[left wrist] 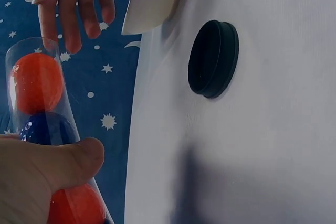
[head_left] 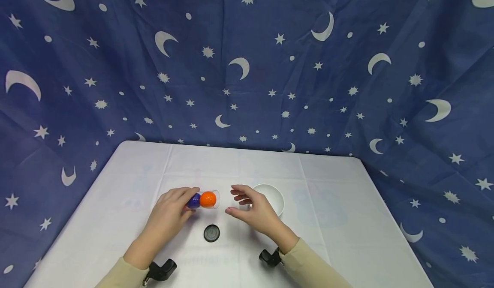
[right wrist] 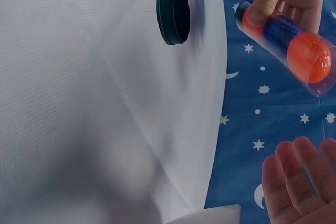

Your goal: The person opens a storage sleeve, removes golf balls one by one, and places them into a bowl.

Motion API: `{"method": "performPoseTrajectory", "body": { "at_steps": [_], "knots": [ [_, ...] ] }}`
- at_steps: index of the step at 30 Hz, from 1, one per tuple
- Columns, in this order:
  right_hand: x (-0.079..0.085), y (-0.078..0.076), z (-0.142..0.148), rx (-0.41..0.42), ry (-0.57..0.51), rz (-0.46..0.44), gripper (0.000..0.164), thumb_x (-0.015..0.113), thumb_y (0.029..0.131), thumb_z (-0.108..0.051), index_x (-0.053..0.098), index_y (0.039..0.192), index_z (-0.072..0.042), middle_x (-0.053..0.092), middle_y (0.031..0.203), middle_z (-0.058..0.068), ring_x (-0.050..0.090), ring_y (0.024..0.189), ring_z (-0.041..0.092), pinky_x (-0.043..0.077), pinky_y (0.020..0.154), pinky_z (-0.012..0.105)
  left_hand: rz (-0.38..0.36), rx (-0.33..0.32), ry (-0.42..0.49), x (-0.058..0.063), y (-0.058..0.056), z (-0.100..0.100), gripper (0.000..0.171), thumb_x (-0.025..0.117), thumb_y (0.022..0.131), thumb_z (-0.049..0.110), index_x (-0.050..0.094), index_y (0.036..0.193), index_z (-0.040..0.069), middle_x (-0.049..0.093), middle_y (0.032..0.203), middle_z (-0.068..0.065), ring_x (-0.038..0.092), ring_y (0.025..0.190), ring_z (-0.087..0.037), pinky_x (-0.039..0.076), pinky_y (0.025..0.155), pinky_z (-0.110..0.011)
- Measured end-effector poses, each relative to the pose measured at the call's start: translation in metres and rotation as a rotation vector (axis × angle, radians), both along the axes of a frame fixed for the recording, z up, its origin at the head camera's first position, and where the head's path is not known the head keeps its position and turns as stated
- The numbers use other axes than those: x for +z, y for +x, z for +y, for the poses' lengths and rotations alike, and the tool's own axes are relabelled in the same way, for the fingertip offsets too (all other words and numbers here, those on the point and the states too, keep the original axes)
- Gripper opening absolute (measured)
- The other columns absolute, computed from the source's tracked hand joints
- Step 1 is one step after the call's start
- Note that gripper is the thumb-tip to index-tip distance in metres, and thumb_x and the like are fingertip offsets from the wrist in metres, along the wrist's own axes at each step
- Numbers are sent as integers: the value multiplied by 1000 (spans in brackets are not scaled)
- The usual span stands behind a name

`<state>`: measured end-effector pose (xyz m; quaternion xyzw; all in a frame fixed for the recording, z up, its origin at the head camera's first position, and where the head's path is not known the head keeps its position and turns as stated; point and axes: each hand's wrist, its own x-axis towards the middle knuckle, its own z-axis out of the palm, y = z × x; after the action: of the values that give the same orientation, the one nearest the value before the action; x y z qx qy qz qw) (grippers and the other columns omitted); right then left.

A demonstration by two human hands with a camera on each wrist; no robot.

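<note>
My left hand point(head_left: 170, 211) grips a clear tube point(left wrist: 59, 56) round its side. Inside it, an orange ball point(head_left: 208, 199) sits by the uncapped end, followed by a dark blue ball point(head_left: 194, 201). A second orange ball point(left wrist: 77, 205) lies further in, partly behind the thumb. The tube's far end looks dark point(right wrist: 241, 14) in the right wrist view. Apart from the tube's mouth, my right hand point(head_left: 256, 208) hovers with loosely bent fingers and holds nothing. A black round lid point(head_left: 212, 233) rests on the table below the tube.
A white bowl point(head_left: 275, 198) stands just behind the right hand, which partly covers it. The table has a white cloth point(head_left: 339, 219). A blue curtain with moons and stars point(head_left: 262, 56) hangs behind it. Black wrist mounts point(head_left: 162, 271) sit under both sleeves.
</note>
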<state>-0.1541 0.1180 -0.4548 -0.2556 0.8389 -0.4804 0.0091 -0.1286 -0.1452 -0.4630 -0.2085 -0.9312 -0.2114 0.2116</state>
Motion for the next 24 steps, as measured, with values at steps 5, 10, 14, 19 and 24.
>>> {"method": "performPoseTrajectory", "body": {
  "at_steps": [5, 10, 14, 19, 24],
  "knots": [
    [-1, 1, -1, 2, -8, -24, 57, 69, 71, -46, 49, 122, -29, 56, 110, -12, 56, 94, 11, 47, 80, 28, 6, -18, -27, 2, 2, 6, 60, 77, 68, 19, 54, 123, 20, 56, 110, -1, 48, 103, -25, 35, 87, -43],
    [0, 3, -3, -2, 2, -37, 56, 69, 71, -45, 49, 121, -28, 56, 110, -9, 55, 93, 8, 47, 80, 28, 14, -25, -44, 2, 4, 11, 59, 76, 69, 21, 54, 123, 21, 56, 109, -1, 49, 102, -25, 34, 88, -43],
    [11, 10, -7, 14, -19, -63, 54, 71, 74, -34, 50, 122, -21, 58, 110, 0, 56, 93, 13, 47, 82, 35, 14, -28, -61, 0, 4, 12, 57, 75, 70, 23, 54, 123, 22, 56, 109, -1, 49, 101, -25, 34, 88, -43],
    [23, 16, -11, 39, -27, -74, 51, 71, 75, -28, 51, 121, -14, 59, 109, 6, 57, 93, 17, 46, 82, 38, 20, -29, -70, -1, 4, 14, 56, 74, 71, 25, 54, 123, 22, 56, 108, -1, 48, 100, -24, 34, 87, -43],
    [-2, 6, -9, 32, 15, -57, 55, 69, 73, -42, 53, 119, -16, 61, 102, -4, 59, 89, 12, 47, 80, 30, 31, -37, -81, 2, 6, 15, 56, 75, 70, 25, 54, 123, 22, 56, 107, -1, 48, 99, -24, 34, 86, -43]
  ]
}}
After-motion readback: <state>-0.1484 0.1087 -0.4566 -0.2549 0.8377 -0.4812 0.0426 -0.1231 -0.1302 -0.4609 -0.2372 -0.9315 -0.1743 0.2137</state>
